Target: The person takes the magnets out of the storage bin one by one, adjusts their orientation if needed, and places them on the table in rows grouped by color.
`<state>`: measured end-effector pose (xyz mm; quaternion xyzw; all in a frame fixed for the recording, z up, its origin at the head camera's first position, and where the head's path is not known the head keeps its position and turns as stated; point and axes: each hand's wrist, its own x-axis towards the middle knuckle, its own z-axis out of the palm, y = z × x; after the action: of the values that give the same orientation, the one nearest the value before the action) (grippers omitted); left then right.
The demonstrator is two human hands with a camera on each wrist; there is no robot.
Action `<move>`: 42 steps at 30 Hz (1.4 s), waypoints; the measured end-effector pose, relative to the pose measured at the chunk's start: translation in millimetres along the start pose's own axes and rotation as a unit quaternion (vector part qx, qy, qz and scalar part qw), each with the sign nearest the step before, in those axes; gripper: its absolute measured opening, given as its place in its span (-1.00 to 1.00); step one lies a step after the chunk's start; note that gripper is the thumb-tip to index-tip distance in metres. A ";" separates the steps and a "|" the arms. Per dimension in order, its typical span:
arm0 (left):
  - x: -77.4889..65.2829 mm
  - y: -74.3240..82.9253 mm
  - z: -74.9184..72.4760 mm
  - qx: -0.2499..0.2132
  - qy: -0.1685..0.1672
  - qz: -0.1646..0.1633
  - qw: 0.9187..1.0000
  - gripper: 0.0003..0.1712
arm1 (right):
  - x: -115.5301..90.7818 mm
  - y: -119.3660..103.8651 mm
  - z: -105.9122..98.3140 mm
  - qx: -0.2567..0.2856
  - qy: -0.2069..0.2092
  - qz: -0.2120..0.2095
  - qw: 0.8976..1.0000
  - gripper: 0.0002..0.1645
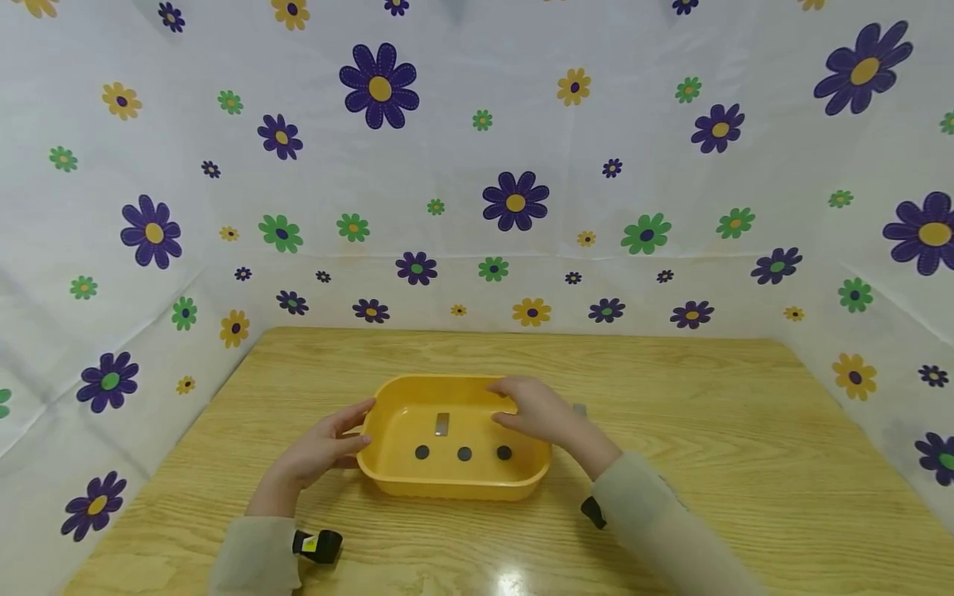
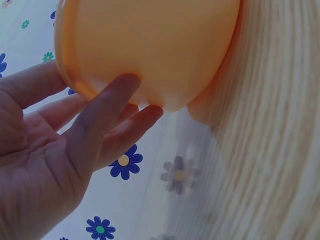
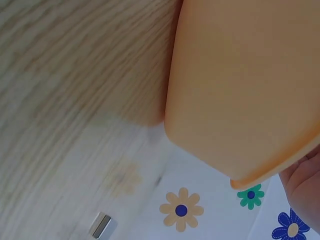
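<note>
A yellow plastic basin [image 1: 455,490] stands on the wooden table. On its floor lie a small silver rectangular piece [image 1: 442,425] and, in a row nearer me, three dark round discs [image 1: 464,454]. My left hand [image 1: 316,451] is at the basin's left end; in the left wrist view, its fingertips [image 2: 131,82] touch the outer wall close to the rim. Over the right rim reaches my right hand [image 1: 544,411], thumb and fingers apart above the basin's inside and holding nothing. The right wrist view has only part of that hand [image 3: 307,190] behind the rim.
A small metal block [image 3: 101,226] lies on the table [image 1: 708,430] just right of the basin, partly hidden behind my right hand in the head view. A white flowered cloth [image 1: 447,165] encloses the table's back and both sides.
</note>
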<state>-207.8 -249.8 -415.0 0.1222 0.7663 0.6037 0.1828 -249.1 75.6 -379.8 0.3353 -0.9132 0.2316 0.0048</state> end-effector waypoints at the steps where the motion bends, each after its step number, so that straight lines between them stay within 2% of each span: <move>1: 0.2 0.0 -0.1 -0.001 0.000 0.000 1.000 -0.27 | 1.0 -0.9 0.5 -0.001 0.000 0.001 1.000 -0.52; 14: 0.1 1.4 0.7 -0.003 0.001 -0.003 1.000 -0.29 | 13.8 -14.1 11.8 0.004 -0.009 0.001 1.000 -0.52; 22: 0.6 0.8 1.5 -0.005 0.009 -0.009 1.000 -0.30 | 20.7 -19.8 18.8 -0.015 -0.021 -0.013 1.000 -0.52; 42: 0.4 0.0 -0.1 -0.006 0.011 -0.013 1.000 -0.30 | 35.7 -30.7 31.5 -0.054 -0.045 -0.014 0.997 -0.53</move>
<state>-208.2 -249.7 -415.0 0.1040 0.7665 0.6068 0.1829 -253.3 19.9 -389.2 0.3570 -0.9190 0.1664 -0.0150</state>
